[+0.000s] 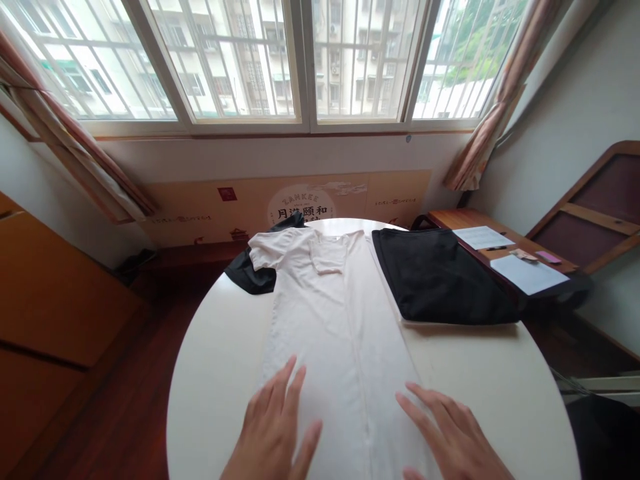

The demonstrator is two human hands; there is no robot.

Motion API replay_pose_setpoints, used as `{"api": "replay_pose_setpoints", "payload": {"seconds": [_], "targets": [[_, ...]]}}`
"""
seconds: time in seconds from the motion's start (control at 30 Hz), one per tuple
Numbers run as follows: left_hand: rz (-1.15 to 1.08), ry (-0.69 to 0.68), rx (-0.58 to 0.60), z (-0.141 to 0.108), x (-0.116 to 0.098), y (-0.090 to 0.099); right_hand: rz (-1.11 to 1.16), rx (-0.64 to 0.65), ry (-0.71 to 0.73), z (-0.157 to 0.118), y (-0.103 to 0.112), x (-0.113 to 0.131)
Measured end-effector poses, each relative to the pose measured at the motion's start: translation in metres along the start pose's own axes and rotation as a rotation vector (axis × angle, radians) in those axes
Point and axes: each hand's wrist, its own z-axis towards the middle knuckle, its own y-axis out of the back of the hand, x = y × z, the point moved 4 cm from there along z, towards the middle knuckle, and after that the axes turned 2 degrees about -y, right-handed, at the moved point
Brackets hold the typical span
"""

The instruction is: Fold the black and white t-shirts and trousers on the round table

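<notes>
A white short-sleeved dress (pixel 325 333) lies lengthwise on the round white table (pixel 210 373), its neckline at the far side. One short sleeve sticks out to the left, while the right side looks folded inward along its length. My left hand (pixel 273 423) is over the dress's left edge, fingers spread. Above the right edge, my right hand (pixel 450 430) is open too, fingers apart. Neither hand grips anything; whether they touch the cloth I cannot tell. The lower end of the dress runs out of view at the bottom.
Folded black cloth (pixel 440 277) rests on something pale at the table's right. Another black cloth (pixel 255 273) lies partly under the sleeve. Beyond stands a small wooden table (pixel 450 219) with papers (pixel 529 273). A barred window (pixel 240 60) and curtains (pixel 487 127) are at the back.
</notes>
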Motion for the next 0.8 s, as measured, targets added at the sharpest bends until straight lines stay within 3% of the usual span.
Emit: {"api": "replay_pose_setpoints", "payload": {"seconds": [0.07, 0.13, 0.27, 0.37, 0.47, 0.57, 0.67, 0.8], "targets": [[-0.002, 0.001, -0.002, 0.055, 0.009, 0.007, 0.028, 0.017, -0.056, 0.018, -0.002, 0.002], [-0.015, -0.028, 0.053, 0.119, 0.016, 0.0, 0.068, 0.087, -0.09, 0.037, -0.01, 0.005], [0.024, -0.07, 0.184, 0.234, 0.032, -0.039, 0.129, 0.28, -0.166, 0.063, -0.032, 0.005], [0.045, -0.117, 0.277, 0.284, 0.046, -0.074, 0.174, 0.37, -0.189, 0.064, -0.044, 0.002], [0.028, -0.152, 0.302, 0.3, 0.052, -0.096, 0.207, 0.391, -0.21, 0.057, -0.048, -0.001], [0.029, -0.087, 0.239, 0.299, 0.058, -0.098, 0.236, 0.398, -0.214, 0.053, -0.049, -0.003], [0.059, 0.101, 0.06, 0.296, 0.08, -0.074, 0.262, 0.398, -0.205, 0.053, -0.049, -0.003], [0.028, 0.636, -0.328, 0.281, 0.156, -0.022, 0.274, 0.378, -0.213, 0.054, -0.049, -0.004]]}}
